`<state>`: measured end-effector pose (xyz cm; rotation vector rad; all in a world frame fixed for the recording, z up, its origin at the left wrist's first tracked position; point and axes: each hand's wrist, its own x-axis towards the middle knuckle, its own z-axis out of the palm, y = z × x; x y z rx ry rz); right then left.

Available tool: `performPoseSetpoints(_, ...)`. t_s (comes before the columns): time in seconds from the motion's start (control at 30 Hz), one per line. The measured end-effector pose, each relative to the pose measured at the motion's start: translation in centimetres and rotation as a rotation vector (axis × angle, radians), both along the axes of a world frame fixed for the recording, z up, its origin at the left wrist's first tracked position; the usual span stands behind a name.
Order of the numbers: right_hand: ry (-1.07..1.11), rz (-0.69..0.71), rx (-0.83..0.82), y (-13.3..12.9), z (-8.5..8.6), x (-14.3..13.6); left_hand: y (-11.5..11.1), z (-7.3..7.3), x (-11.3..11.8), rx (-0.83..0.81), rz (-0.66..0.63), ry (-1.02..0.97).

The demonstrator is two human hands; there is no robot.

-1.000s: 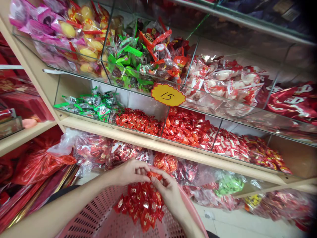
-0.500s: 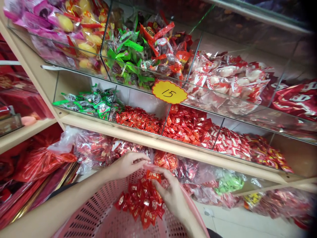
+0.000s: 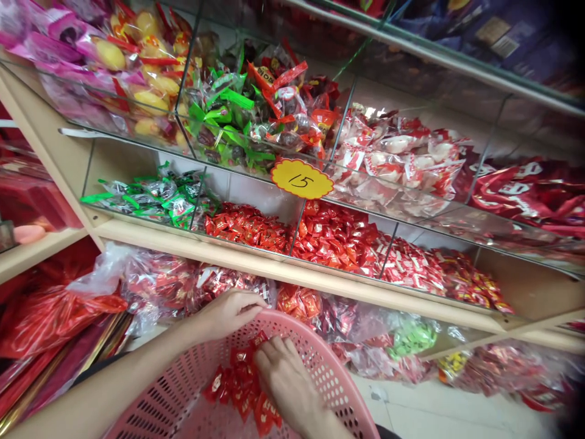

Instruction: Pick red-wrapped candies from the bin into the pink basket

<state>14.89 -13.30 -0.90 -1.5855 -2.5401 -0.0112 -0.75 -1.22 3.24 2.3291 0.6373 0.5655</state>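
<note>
A pink plastic basket [image 3: 338, 372] with a perforated wall stands low in front of me, with red-wrapped candies [image 3: 240, 381] in a small heap inside. My left hand [image 3: 231, 314] is closed at the basket's far rim, its fingers bent over the edge. Inside the basket, my right hand [image 3: 286, 378] has its fingers curled down onto the candies at their right side. The right fingertips are partly hidden behind the hand itself.
Ahead is a shelf with divided bins: small red candies [image 3: 336, 235], green-wrapped candies [image 3: 159, 195] and larger packs above. A yellow price tag [image 3: 301, 178] reads 15. Below the wooden shelf edge [image 3: 274, 267] lie plastic bags of candies [image 3: 158, 277]. A red bag [image 3: 59, 317] is at left.
My right hand has moved from the far rim down into the basket, onto the candies. My left hand stays at the rim. The view has shifted slightly.
</note>
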Motion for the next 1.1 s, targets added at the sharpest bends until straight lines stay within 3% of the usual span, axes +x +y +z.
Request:
performPoseSetpoints(0.17,-0.167,0.002,0.09,0.0,-2.0,-1.0,0.1,0.0,-0.2,0.011,0.007,-0.003)
performPoseSetpoints(0.27,-0.178,-0.003,0.128,-0.3,-1.8,-1.5,0.0,0.0,-0.2,0.008,0.006,0.0)
performPoseSetpoints(0.33,-0.116,-0.003,0.155,-0.2,-0.2,-1.2,0.0,0.0,-0.2,-0.002,0.001,-0.006)
performPoseSetpoints(0.43,0.03,-0.065,0.222,1.0,4.1,0.9,0.0,0.1,-0.2,-0.009,-0.005,-0.004)
performPoseSetpoints(0.53,0.161,-0.222,0.377,3.4,8.9,5.3,-0.1,0.3,-0.3,-0.006,-0.006,0.023)
performPoseSetpoints(0.63,0.164,-0.39,0.55,6.2,12.0,10.3,-0.1,0.3,-0.3,-0.013,-0.004,0.03)
performPoseSetpoints(0.8,0.043,-0.593,0.562,9.0,12.6,14.8,-0.1,0.3,-0.1,-0.005,0.006,0.038)
performPoseSetpoints(0.97,0.101,-0.647,0.506,9.8,12.2,15.3,0.0,0.3,0.0,-0.002,0.003,0.049)
performPoseSetpoints(1.1,0.205,-0.642,0.614,9.5,13.0,15.9,0.0,0.3,-0.1,-0.002,0.001,0.045)
